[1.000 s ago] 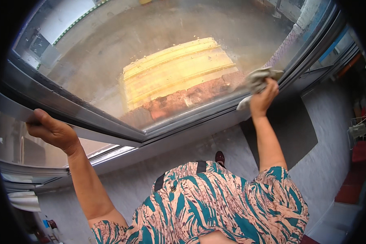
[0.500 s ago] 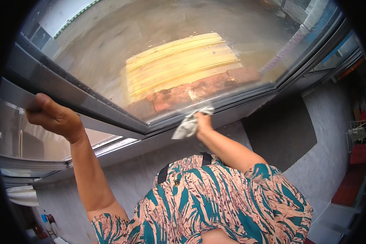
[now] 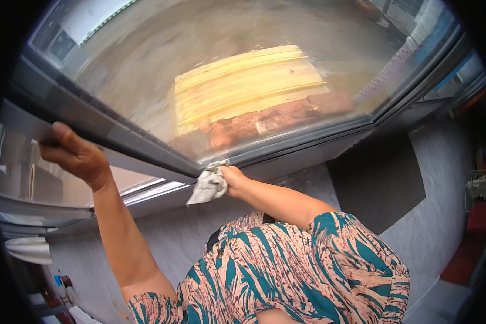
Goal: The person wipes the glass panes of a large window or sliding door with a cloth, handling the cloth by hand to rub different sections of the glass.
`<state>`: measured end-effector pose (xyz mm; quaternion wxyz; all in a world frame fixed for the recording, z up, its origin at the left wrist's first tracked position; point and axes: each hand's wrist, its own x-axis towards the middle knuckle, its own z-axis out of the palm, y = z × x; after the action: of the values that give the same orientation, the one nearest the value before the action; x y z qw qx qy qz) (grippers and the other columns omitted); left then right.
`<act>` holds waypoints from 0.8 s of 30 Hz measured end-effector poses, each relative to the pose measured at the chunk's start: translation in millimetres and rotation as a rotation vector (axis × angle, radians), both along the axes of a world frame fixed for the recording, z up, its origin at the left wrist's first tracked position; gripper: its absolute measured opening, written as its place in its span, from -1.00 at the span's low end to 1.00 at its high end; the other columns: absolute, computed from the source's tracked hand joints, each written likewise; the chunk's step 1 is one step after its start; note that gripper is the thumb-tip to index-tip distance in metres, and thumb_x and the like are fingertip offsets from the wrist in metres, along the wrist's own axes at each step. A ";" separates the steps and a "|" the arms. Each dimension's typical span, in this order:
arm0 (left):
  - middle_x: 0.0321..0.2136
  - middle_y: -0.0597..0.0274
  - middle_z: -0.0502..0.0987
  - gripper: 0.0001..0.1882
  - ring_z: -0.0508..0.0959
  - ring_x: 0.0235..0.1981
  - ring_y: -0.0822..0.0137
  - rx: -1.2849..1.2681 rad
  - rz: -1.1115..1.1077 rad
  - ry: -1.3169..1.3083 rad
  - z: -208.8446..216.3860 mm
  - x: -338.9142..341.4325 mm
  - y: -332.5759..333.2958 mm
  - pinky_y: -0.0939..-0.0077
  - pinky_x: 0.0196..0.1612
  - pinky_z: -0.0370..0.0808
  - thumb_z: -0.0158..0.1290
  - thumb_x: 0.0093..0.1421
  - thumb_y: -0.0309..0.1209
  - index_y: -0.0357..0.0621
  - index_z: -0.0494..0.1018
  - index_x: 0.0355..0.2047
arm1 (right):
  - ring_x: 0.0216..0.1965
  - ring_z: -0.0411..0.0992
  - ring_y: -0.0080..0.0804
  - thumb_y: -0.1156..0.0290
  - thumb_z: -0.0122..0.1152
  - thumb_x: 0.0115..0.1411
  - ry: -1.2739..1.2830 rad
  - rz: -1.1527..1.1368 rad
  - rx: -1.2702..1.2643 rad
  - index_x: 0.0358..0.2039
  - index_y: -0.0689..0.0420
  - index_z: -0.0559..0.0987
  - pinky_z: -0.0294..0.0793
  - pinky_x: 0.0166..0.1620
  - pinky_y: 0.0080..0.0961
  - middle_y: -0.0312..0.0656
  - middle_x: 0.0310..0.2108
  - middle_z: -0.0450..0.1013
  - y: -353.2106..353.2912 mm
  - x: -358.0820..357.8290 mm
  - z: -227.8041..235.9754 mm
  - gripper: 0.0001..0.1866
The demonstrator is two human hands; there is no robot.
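In front of me stands a glazed panel with a dark grey frame (image 3: 302, 141). My right hand (image 3: 233, 179) is closed on a crumpled white cloth (image 3: 209, 184), which touches the frame's lower left corner. Part of the cloth hangs below that corner. My left hand (image 3: 74, 154) is raised at the left and wrapped round the upright edge of the frame (image 3: 27, 120); its fingertips are partly hidden behind that edge. The glass pane (image 3: 140, 81) fills most of the upper view and looks streaked and wet.
Through the glass I see a yellow ribbed sheet (image 3: 248, 86) and a row of reddish bricks (image 3: 281, 120). A dark mat (image 3: 380, 181) lies on the grey floor (image 3: 302, 189) below right. At the far right is a red seat (image 3: 470, 243); a white curtain (image 3: 29, 250) hangs at left.
My right hand has slid the cloth leftward along the lower frame to its corner. My left hand keeps its hold on the upright edge. The view has shifted slightly.
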<state>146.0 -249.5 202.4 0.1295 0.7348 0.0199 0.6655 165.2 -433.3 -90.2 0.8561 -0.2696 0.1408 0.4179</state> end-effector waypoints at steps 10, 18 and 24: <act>-0.11 -0.18 0.31 -0.40 0.42 -0.12 0.13 -0.141 -0.004 0.007 -6.1 -28.6 85.0 0.32 -0.02 0.41 -0.13 0.33 -0.09 -0.48 0.11 0.05 | -0.32 0.53 -0.26 0.40 -0.02 0.19 0.000 -0.532 -0.109 -0.29 0.22 0.51 0.56 -0.17 -0.25 -0.08 -0.32 0.51 -193.1 46.6 15.4 -0.81; -0.32 -0.20 0.42 -0.44 0.47 -0.33 0.06 -0.126 -0.023 -0.152 -9.3 -49.9 129.6 0.30 -0.20 0.47 -0.13 0.31 -0.08 -0.53 0.31 -0.19 | -0.51 0.49 -0.33 0.47 0.08 0.06 -0.372 -0.977 -0.732 -0.48 0.34 0.51 0.48 -0.41 -0.37 -0.10 -0.51 0.48 -334.0 107.7 26.9 -0.84; -0.22 -0.25 0.34 -0.39 0.43 -0.24 0.00 -0.115 0.203 -0.150 -32.5 -53.7 153.3 0.24 -0.12 0.41 -0.14 0.31 -0.03 -0.52 0.27 -0.10 | -0.34 0.50 -0.16 0.40 0.15 0.02 -0.399 -1.242 -1.250 -0.28 0.35 0.45 0.45 -0.25 -0.34 0.06 -0.33 0.48 -395.6 132.6 -11.8 -0.70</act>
<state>92.3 -96.1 169.8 0.1044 0.6686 0.1226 0.7260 297.8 -828.9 -102.0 0.6335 -0.6283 0.3115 -0.3269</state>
